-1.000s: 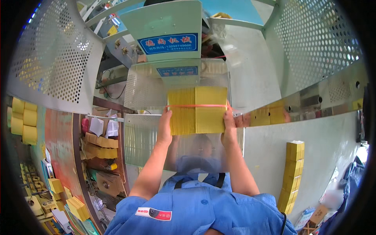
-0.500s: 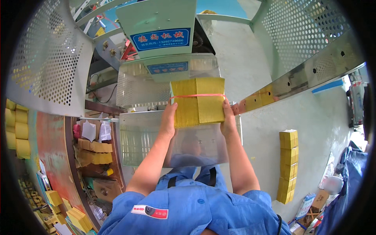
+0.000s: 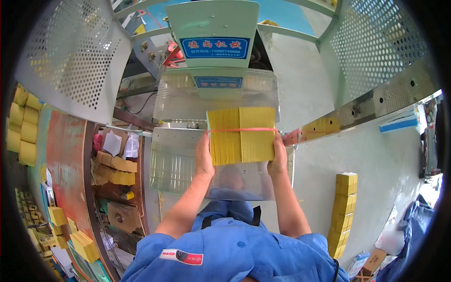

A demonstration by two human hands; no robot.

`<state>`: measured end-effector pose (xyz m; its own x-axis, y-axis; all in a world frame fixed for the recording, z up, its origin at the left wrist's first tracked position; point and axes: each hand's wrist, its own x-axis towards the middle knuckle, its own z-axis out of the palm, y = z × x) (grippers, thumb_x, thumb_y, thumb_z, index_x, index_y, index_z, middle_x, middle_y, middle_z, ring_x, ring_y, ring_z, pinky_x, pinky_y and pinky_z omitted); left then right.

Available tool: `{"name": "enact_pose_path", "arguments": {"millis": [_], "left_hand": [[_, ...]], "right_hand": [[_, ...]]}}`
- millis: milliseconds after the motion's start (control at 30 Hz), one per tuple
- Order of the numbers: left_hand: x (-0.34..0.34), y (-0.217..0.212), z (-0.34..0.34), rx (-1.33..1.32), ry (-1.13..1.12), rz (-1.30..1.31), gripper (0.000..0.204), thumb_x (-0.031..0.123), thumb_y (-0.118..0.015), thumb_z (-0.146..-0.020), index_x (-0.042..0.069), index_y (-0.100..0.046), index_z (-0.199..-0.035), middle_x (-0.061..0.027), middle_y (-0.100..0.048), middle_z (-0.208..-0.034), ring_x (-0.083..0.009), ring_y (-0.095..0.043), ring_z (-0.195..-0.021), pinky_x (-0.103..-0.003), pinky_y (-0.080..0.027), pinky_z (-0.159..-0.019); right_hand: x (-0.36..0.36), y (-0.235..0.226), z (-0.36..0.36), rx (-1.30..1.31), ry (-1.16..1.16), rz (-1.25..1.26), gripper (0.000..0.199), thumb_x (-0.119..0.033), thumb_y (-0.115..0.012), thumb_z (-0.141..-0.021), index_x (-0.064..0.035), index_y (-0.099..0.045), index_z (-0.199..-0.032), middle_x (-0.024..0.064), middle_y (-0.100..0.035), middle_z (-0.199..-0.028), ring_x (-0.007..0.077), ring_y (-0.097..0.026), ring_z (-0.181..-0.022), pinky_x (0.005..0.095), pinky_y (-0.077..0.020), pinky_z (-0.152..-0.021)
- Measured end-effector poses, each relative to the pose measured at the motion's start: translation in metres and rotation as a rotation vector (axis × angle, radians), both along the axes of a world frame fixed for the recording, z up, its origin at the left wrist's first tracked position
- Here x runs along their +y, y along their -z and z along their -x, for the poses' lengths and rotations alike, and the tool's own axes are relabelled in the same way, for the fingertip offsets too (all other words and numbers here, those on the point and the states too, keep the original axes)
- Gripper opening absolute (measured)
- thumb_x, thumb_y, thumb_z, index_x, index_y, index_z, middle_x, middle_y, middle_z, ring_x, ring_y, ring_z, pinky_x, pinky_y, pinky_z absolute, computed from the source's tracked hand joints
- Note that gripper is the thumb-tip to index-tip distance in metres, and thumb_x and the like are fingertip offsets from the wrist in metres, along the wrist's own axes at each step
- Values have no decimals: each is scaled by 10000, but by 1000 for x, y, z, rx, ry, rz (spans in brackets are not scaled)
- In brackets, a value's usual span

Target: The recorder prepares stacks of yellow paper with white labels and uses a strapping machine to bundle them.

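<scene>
A squarish bundle of yellow paper (image 3: 257,149) is held up between my two hands, above a shiny metal machine bed. A pink strap (image 3: 253,129) runs across its middle, and a seam splits its upper face into two halves. My left hand (image 3: 204,156) presses the left side, thumb up near the strap. The right side is gripped by my right hand (image 3: 278,157) in the same way. Fingers under the bundle are hidden. Below and beyond it lie the polished plates (image 3: 174,160) of the machine.
A pale green machine housing (image 3: 211,21) with a blue label rises ahead. Perforated metal guards (image 3: 75,66) flank it, and a steel bar (image 3: 347,110) juts in from the right. A row of yellow bundles (image 3: 343,211) stands on the floor at right; cluttered shelving (image 3: 89,188) lines the left.
The bundle, in both hands, sits slightly lower in the picture and nearer my body. The surroundings have shifted mostly rightward as my view turned. Both hands keep their hold.
</scene>
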<state>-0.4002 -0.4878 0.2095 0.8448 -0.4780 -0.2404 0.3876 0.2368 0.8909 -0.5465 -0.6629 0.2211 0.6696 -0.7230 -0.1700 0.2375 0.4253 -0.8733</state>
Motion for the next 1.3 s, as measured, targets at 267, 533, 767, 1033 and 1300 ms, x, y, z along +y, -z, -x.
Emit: {"name": "enact_pose_path", "arguments": {"millis": [267, 533, 767, 1033, 1300], "left_hand": [[38, -13, 44, -56, -180, -273, 295, 247, -570, -1006, -11, -663, -1114, -39, -648, -1065, -129, -600, -929, -269, -476, -841], [34, -24, 44, -247, -259, -214, 178, 115, -598, -973, 26, -607, -1127, -24, -622, -1017, -119, -569, -934, -274, -469, -838], [37, -4, 46, -81, -194, -52, 90, 128, -597, -978, 64, -582, -1040, 9, -592, -968, -87, -551, -869, -251, -479, -787], [55, 3, 34, 34, -97, 5, 103, 145, -583, -983, 49, -577, -1021, -14, -613, -1010, -90, -540, -885, -267, -451, -808], [34, -6, 29, 384, 40, 6, 425, 408, -449, -1006, 50, -588, -1189, -60, -640, -1063, -169, -633, -937, -319, -517, -820]], "right_hand": [[23, -15, 38, 260, 63, 273, 463, -336, -437, -1022, 24, -594, -1267, 117, -647, -1188, 206, -622, -1060, 325, -473, -932], [7, -44, 43, 458, 33, 496, 144, -80, -586, -932, -4, -637, -1044, 65, -678, -889, 92, -611, -859, 253, -487, -779], [17, -18, 35, 258, 166, 420, 130, -71, -566, -938, -38, -576, -1063, 25, -605, -902, 84, -565, -803, 241, -469, -736], [1, -8, 45, 307, 68, 396, 82, -98, -571, -954, -28, -599, -985, 6, -599, -915, 73, -543, -809, 229, -452, -740], [-6, -2, 30, 92, -211, -243, 521, -380, -491, -1012, -45, -478, -1411, 90, -579, -1315, 170, -562, -1174, 297, -451, -979]]}}
